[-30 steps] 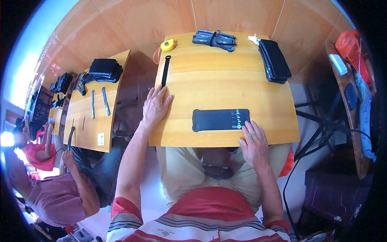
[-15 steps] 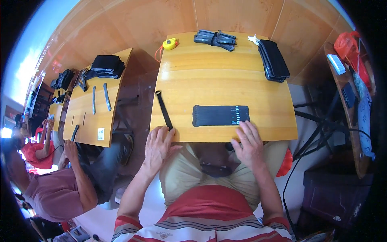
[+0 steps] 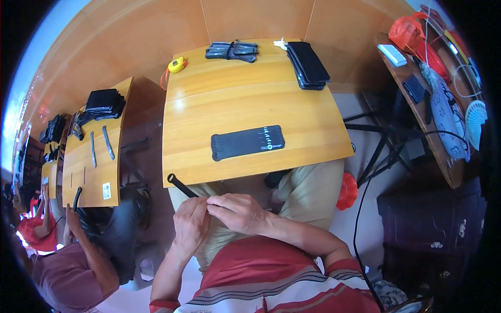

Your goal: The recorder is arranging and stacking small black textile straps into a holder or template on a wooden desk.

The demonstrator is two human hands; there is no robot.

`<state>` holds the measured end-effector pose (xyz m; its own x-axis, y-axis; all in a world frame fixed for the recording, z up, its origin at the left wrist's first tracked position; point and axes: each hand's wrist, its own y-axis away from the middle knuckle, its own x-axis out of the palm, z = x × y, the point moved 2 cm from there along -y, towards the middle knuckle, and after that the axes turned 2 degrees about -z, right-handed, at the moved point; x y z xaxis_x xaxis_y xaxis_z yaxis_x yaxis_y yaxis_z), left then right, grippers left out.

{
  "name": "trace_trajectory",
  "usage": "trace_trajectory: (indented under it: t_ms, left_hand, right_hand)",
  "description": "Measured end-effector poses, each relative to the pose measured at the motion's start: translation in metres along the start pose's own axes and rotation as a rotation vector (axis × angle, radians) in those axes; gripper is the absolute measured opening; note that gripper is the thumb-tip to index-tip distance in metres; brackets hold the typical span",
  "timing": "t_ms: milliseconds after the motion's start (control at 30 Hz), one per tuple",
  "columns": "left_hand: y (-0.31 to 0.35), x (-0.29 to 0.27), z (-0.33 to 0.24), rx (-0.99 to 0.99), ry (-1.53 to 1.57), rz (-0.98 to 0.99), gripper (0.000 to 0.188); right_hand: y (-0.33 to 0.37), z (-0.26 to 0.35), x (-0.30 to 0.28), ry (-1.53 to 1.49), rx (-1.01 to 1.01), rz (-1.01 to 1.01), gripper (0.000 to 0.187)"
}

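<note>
Over my lap, just off the table's near left corner, my left hand (image 3: 190, 224) is closed on a narrow black strap (image 3: 180, 185). The strap's far end, with a loop or hole in it, sticks up over the table edge. My right hand (image 3: 236, 213) meets the left, its fingers pinched at the strap's near end, which the hands hide. In front of me on the table lies a flat black rectangular piece (image 3: 237, 144) with a notched left edge and white markings near its right end.
Along the wooden table's (image 3: 229, 99) far side are a yellow tape measure (image 3: 177, 64), a bundle of black straps (image 3: 232, 50) and a stack of black pieces (image 3: 308, 65). A shelf with a red bag (image 3: 407, 34) stands right. At left, a co-worker (image 3: 73, 261) sits at another table.
My right hand has left the flat black piece and come over to my left hand at the strap. The strap has been drawn toward me, off the table. The view has shifted right.
</note>
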<state>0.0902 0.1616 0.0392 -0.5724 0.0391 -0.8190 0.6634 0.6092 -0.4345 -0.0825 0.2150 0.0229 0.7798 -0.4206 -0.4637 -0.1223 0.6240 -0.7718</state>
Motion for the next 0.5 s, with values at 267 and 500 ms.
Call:
trace_trajectory:
  t_ms: [267,500]
  left_hand:
    - [-0.003,0.001,-0.021,-0.205,0.371,0.106,0.022]
    - [-0.010,0.009,-0.031,-0.376,0.633,0.201,0.021]
  right_hand:
    - [-0.003,0.005,-0.032,-0.242,0.293,0.000,0.011]
    - [-0.001,0.000,-0.067,-0.365,0.532,0.042,0.008]
